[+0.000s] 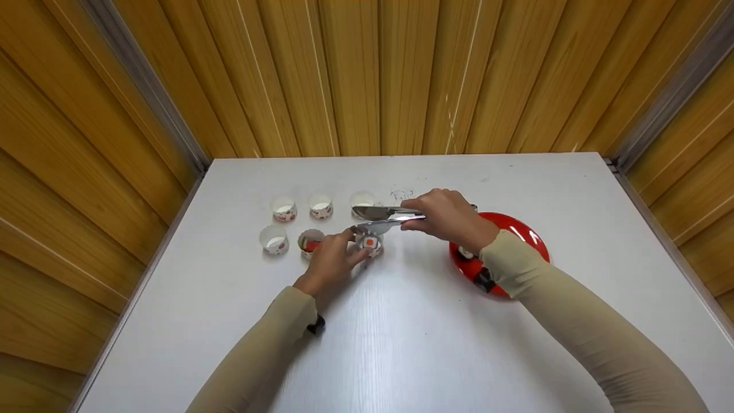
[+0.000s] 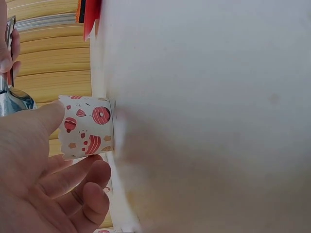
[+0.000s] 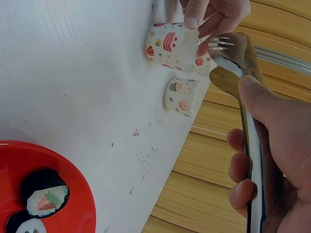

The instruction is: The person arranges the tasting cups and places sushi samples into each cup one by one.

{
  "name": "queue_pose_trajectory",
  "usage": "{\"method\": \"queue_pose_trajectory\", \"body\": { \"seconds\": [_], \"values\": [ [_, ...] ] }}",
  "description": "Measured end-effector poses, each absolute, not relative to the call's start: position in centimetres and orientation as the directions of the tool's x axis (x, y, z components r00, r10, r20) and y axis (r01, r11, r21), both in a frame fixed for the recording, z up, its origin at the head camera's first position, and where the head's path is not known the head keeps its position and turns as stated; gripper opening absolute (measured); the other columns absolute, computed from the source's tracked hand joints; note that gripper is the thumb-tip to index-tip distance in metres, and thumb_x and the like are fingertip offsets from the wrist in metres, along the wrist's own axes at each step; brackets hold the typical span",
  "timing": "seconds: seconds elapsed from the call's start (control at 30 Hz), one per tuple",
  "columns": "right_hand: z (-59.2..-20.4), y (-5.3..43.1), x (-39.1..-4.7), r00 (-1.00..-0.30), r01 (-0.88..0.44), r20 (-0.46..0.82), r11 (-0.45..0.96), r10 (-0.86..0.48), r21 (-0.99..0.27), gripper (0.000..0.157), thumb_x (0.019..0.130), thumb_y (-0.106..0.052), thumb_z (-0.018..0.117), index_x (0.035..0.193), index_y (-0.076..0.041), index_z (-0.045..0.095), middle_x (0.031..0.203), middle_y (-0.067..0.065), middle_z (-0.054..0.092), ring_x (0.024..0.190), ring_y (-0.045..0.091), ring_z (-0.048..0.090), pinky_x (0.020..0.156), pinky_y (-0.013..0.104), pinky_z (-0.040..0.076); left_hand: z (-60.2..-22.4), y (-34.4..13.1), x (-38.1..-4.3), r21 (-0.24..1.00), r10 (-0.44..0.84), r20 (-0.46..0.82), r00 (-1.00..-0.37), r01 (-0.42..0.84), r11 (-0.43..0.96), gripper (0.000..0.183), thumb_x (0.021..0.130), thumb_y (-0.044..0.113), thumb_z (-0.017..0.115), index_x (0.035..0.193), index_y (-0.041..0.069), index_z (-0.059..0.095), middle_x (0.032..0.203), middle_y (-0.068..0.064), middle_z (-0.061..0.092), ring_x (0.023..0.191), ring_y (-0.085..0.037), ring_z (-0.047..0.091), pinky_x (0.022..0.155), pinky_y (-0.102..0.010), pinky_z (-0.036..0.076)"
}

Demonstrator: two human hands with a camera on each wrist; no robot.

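My left hand [image 1: 332, 258] holds a white paper baking cup [image 2: 87, 128] printed with red cakes and sweets, thumb at its scalloped rim and fingers at its side. Inside that cup lies a white sushi piece [image 1: 370, 243] with an orange square on top. In my right hand [image 1: 441, 215] is a pair of metal serving tongs [image 3: 252, 145], with one fork end and one spoon end. The tongs' ends reach over the cup, standing apart with no food showing between them. A red plate [image 1: 524, 232] bearing dark-wrapped sushi rolls [image 3: 47, 194] lies partly hidden under my right forearm.
Left of the held cup, another paper cup [image 1: 311, 245] contains something red and green. Several more paper cups [image 1: 285, 211] stand behind and to the left on the white table [image 1: 367, 332]. Yellow wood-look panels [image 1: 355, 74] rise behind the table's far edge.
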State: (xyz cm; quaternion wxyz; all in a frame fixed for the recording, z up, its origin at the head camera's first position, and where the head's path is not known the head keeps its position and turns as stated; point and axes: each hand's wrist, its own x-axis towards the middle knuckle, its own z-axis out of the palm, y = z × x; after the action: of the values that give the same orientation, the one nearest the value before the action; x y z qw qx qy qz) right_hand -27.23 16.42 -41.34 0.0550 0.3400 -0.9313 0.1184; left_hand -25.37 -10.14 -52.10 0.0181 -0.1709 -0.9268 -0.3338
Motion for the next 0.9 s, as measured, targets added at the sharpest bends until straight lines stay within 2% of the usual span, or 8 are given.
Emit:
{"method": "queue_pose_trajectory", "body": {
  "seconds": [0.27,0.9],
  "values": [
    [-41.4,16.6,-27.2,-0.782,-0.623,0.152,0.756,-0.604,-0.198,0.026,0.089,-0.035,0.082,0.110,-0.020,0.078,0.086,-0.002,0.076,0.066,0.015,0.059,0.057,0.031,0.048,-52.0,-10.1,-25.5,0.610,0.293,0.122,-0.948,0.305,0.732,0.048,0.095,0.039,0.075,0.126,0.004,0.067,0.120,-0.012,0.073,0.112,-0.026,0.069,0.095,-0.044,0.054],
    [-41.1,18.8,-26.9,-0.810,-0.586,0.159,0.769,-0.564,-0.256,0.028,0.089,-0.033,0.082,0.114,-0.019,0.078,0.084,-0.004,0.074,0.069,0.017,0.059,0.059,0.032,0.047,-51.0,-10.2,-25.7,0.546,0.355,0.126,-0.927,0.363,0.755,0.057,0.095,0.037,0.075,0.140,0.004,0.061,0.121,-0.013,0.072,0.105,-0.028,0.068,0.090,-0.048,0.055]
  ]
}}
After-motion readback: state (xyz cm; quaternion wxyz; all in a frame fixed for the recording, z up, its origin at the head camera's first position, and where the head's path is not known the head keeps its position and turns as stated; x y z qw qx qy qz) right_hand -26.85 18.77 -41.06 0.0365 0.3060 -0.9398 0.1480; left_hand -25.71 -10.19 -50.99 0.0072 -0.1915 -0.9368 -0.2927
